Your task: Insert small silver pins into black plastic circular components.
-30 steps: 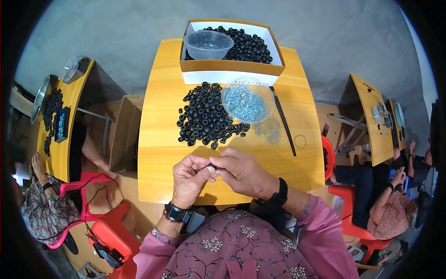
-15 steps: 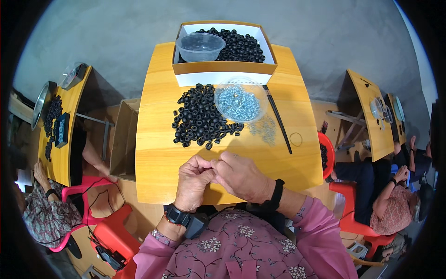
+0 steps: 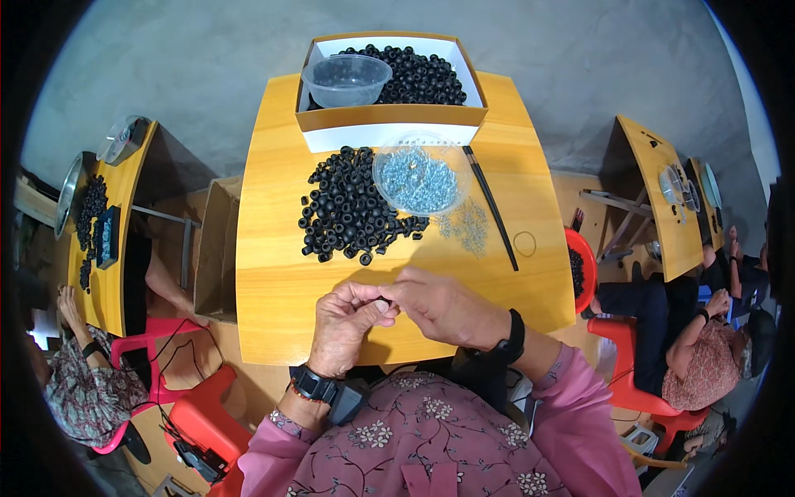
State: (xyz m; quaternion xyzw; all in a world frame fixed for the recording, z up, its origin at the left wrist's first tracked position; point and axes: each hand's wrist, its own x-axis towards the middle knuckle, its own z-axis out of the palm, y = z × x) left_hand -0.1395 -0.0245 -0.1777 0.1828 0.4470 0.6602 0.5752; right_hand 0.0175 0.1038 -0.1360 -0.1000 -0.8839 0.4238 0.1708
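Note:
My left hand and my right hand meet above the table's near part, fingertips pressed together. Between them shows a small black bead, mostly covered by the fingers. Just beyond the hands lies a loose heap of black beads, several of them with a visible hole. To its right, a clear round lid-like dish holds small shiny blue-silver pieces. Tiny silvery pieces are strewn beside the dish.
A brown-and-white box at the table's far end holds black beads and a clear bowl. A thin black stick and an elastic loop lie right. A red basin stands beside the table. Other people sit at side tables.
My fingers have shifted their grip, and the dark bead now shows between them. My right hand has turned and lies flatter over the left fingertips. The view has shifted slightly.

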